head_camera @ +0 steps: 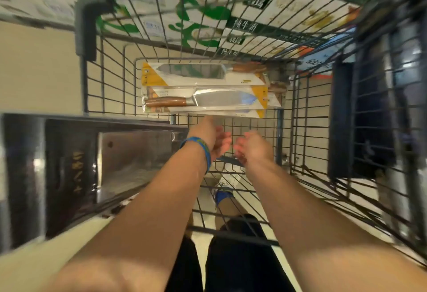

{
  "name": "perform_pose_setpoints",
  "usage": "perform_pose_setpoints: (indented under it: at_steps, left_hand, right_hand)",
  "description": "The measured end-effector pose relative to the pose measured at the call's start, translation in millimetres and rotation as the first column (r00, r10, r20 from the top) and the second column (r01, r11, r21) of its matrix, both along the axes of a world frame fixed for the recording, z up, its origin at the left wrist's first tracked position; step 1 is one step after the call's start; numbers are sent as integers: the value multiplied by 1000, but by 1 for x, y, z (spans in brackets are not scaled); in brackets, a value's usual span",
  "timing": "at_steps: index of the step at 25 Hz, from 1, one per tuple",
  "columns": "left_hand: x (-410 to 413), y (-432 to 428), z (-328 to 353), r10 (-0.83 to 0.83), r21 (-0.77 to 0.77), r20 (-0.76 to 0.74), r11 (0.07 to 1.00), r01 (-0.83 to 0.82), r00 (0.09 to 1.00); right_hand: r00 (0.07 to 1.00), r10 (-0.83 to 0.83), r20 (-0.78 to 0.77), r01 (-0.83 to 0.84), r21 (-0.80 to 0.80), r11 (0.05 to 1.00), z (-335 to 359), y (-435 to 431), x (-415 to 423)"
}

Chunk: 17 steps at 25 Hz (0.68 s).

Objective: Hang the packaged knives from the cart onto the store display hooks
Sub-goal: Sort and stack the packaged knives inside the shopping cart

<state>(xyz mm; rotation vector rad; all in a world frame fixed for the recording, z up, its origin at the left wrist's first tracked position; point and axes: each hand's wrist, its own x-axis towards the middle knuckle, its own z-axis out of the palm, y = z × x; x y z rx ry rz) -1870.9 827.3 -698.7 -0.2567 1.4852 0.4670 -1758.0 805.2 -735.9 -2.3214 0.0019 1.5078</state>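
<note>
Several packaged knives lie stacked flat on the bottom of a wire shopping cart point(108, 79). The top near package point(208, 101) shows a cleaver with a wooden handle on the left; a far package point(198, 73) has its handle on the right. Both cards are white with yellow corners. My left hand point(212, 135), with a blue wristband, reaches down into the cart just short of the near package, fingers loosely curled and holding nothing. My right hand point(253, 145) hangs beside it, also loose and holding nothing. No display hooks are in view.
The cart's wire walls rise on every side of my arms. Stacked milk cartons point(242, 25) with green print stand beyond the cart's far end. A dark shiny display stand point(69, 160) is at the left. My legs and a shoe point(227, 183) show through the cart's near end.
</note>
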Motion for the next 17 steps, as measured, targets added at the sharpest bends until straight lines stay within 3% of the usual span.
perform_pose_setpoints:
  at_steps: [3,5,7,10,13,17]
  left_hand:
    - [-11,-27,69,-115,107,-24,987,117,993]
    - [-21,-42,115,-182,146,-50,971,187,982]
    - [-27,-48,151,-246,168,-80,952,256,966]
    - [-15,-47,188,-342,230,-149,901,369,928]
    - [20,-39,218,-378,334,-182,844,419,908]
    - [80,-32,252,-422,423,-249,762,490,872]
  right_hand:
    - [955,202,-216,-194,58,979,81,-16,-14]
    - [892,374,-254,-352,130,927,135,-27,-10]
    - [847,487,-213,-453,192,871,180,-37,-4]
    - [844,523,-123,-472,295,831,232,-51,16]
    - [810,585,23,-532,450,718,270,-63,41]
    - [763,611,209,-618,512,597,308,-76,90]
